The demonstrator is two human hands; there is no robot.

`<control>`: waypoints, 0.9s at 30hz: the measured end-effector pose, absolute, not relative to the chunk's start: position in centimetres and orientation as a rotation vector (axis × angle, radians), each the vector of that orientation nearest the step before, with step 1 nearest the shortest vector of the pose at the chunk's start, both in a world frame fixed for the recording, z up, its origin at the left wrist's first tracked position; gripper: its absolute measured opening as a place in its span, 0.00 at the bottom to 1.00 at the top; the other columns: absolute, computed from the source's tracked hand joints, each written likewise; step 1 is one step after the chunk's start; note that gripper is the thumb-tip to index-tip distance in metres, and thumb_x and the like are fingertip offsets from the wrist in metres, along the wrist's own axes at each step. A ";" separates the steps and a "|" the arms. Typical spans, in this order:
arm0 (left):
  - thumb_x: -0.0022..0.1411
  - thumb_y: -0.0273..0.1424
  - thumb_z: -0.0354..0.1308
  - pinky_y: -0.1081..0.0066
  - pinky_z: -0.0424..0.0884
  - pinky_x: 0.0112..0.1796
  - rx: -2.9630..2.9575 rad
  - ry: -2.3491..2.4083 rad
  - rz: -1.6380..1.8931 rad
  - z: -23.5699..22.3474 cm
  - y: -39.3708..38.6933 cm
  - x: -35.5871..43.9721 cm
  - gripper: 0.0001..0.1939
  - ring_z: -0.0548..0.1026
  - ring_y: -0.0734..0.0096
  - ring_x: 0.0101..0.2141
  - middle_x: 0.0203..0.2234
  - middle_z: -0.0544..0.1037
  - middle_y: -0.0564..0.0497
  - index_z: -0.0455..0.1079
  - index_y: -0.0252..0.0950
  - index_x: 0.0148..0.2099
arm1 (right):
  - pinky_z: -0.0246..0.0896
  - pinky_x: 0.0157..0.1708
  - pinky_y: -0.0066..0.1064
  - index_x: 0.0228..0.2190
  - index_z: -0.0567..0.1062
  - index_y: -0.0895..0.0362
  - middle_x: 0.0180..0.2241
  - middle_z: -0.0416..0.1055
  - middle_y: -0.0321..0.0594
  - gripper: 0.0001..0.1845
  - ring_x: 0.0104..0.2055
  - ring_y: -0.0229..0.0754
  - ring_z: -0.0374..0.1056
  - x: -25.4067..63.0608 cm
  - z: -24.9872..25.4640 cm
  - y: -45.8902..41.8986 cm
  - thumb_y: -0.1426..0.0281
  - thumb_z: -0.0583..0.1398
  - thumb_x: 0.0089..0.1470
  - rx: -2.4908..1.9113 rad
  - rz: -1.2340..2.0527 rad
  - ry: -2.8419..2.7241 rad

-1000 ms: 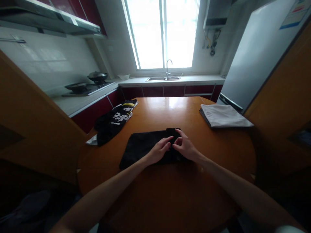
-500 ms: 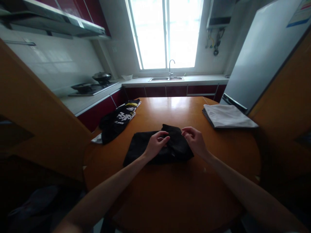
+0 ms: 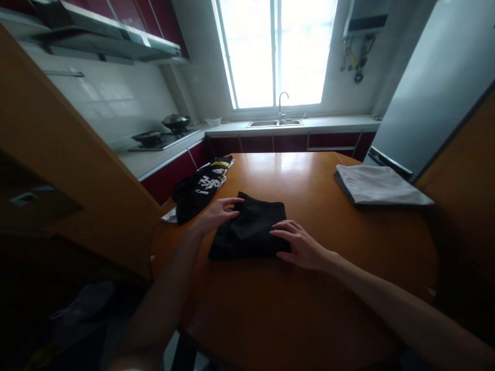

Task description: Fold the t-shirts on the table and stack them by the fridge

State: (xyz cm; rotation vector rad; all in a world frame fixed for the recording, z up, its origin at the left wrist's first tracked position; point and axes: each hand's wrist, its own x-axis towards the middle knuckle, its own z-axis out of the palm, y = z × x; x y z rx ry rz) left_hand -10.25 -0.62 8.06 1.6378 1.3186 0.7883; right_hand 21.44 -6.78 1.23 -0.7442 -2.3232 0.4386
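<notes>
A black garment (image 3: 253, 226) lies folded into a compact rectangle on the round wooden table (image 3: 309, 288). My left hand (image 3: 216, 212) rests on its upper left corner, fingers stretched out flat. On the garment's lower right edge lies my right hand (image 3: 299, 245), fingers spread and pressing down. Neither hand grips anything.
A black garment with white and yellow print (image 3: 199, 186) lies crumpled at the table's far left edge. A folded white cloth (image 3: 377, 184) sits at the far right. Behind are a counter with sink (image 3: 274, 122), a stove with pans (image 3: 160, 136) and a fridge (image 3: 421, 98).
The right part of the black garment was folded over to the left, making it shorter. Both hands went from pinching the cloth to lying flat on it. The view shifted slightly.
</notes>
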 end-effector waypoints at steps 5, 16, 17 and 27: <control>0.49 0.31 0.69 0.77 0.61 0.21 1.734 1.427 0.706 7.9 -0.3 -12.1 0.34 0.67 0.77 0.19 0.22 0.75 0.56 0.74 0.30 0.59 | 0.53 0.65 0.54 0.62 0.68 0.47 0.63 0.65 0.46 0.34 0.66 0.54 0.56 20.9 0.3 -6.9 0.69 0.66 0.55 -0.752 0.413 -2.427; 0.44 0.20 0.61 0.69 0.76 0.41 2.068 1.605 0.571 6.2 0.5 -14.2 0.28 0.79 0.61 0.39 0.41 0.81 0.46 0.78 0.33 0.51 | 0.57 0.63 0.54 0.60 0.71 0.49 0.62 0.66 0.46 0.29 0.64 0.55 0.60 20.8 -0.7 -7.1 0.71 0.63 0.58 -0.760 0.365 -2.442; 0.44 0.20 0.61 0.69 0.76 0.41 2.079 1.593 0.574 6.1 0.6 -14.4 0.28 0.79 0.62 0.39 0.41 0.81 0.47 0.78 0.34 0.51 | 0.57 0.63 0.54 0.60 0.71 0.48 0.62 0.66 0.46 0.29 0.64 0.55 0.60 20.8 -0.6 -7.1 0.71 0.62 0.58 -0.756 0.366 -2.440; 0.43 0.16 0.61 0.68 0.75 0.46 2.134 1.553 0.467 4.9 0.9 -14.8 0.40 0.79 0.59 0.43 0.46 0.80 0.45 0.71 0.34 0.61 | 0.55 0.64 0.53 0.61 0.71 0.50 0.62 0.67 0.44 0.33 0.66 0.53 0.59 20.7 -0.3 -7.4 0.77 0.59 0.54 -0.730 0.361 -2.491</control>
